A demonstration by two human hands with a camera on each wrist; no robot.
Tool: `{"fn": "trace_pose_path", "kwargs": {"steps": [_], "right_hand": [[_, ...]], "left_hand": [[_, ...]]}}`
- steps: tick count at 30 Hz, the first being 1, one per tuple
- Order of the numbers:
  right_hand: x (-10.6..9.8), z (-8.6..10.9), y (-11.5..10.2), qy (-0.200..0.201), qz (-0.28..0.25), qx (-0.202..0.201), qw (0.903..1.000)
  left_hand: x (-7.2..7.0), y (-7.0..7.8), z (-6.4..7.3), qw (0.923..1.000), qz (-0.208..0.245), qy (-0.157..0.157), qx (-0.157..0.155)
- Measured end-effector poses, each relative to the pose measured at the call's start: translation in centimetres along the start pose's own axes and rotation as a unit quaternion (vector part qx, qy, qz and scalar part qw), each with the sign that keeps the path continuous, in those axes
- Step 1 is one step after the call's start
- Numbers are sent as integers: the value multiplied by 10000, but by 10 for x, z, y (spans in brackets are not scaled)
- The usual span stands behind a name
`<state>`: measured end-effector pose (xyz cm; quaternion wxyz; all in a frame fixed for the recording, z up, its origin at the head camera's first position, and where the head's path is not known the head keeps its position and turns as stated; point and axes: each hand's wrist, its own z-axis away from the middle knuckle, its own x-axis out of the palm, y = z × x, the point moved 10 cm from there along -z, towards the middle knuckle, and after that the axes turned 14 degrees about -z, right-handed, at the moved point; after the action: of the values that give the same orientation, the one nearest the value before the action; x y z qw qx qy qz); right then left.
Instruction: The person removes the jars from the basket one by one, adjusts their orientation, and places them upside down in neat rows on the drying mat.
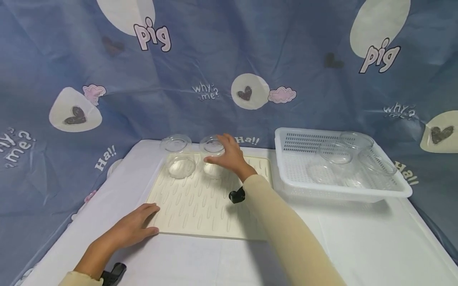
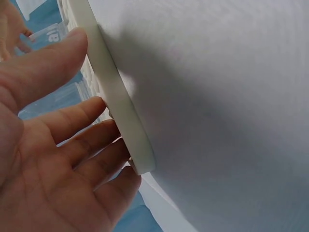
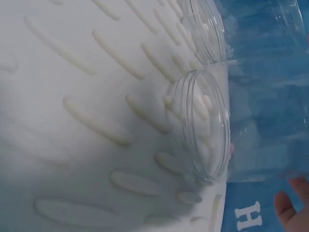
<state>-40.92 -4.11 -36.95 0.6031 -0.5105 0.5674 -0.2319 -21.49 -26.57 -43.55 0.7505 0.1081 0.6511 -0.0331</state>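
Two clear jars stand mouth-down, side by side, at the far left of a cream ridged mat (image 1: 193, 214). My right hand (image 1: 230, 157) holds the right-hand jar (image 1: 212, 171) near its upper end, thumb on the near side and fingers behind. In the right wrist view, that jar's ringed rim (image 3: 203, 125) is at the mat, with fingertips (image 3: 285, 205) beside its other end. The left-hand jar (image 1: 181, 167) is untouched. My left hand (image 1: 132, 226) rests at the mat's near left corner. In the left wrist view, its fingertips (image 2: 128, 179) touch the mat's edge, fingers loosely extended.
At the right, a white perforated basket (image 1: 343, 191) contains several clear jars (image 1: 334, 153). Mat and basket are on a white-covered table (image 1: 186, 262). Behind them hangs a blue printed cloth (image 1: 200, 59), close to the table's far edge.
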Motion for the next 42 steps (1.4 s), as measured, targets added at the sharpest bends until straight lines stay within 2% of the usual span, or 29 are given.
{"fn": "trace_pose_path", "kwargs": {"steps": [5, 9, 16, 21, 24, 29, 33, 36, 42], "right_hand": [[-10, 6, 0, 108, -110, -59, 9999], [-17, 13, -4, 136, 52, -203, 9997], [-45, 39, -36, 55, 476, -841, 9953], [-72, 62, -53, -26, 531, -1070, 9928], [-85, 69, -54, -122, 751, -1076, 9913], [-101, 74, -46, -453, 1502, -1029, 9822], [-119, 80, -33, -713, 1836, -699, 9779], [-141, 85, -24, -781, 1871, -429, 9783], [-192, 92, -11, -663, 1937, -240, 9785]], "left_hand": [[0, 0, 1, 9999, 24, 118, 67], [1, -1, 2, 9999, 56, 125, 90], [0, -1, 2, 9998, 41, 155, 114], [1, -2, 0, 10000, 21, 53, 65], [1, -2, -1, 10000, 12, 15, 54], [2, -1, -1, 10000, 22, 48, 83], [3, 0, -1, 9999, 64, 14, 101], [2, 1, -1, 9999, 34, 47, 130], [0, 1, 0, 10000, -3, 49, 68]]}}
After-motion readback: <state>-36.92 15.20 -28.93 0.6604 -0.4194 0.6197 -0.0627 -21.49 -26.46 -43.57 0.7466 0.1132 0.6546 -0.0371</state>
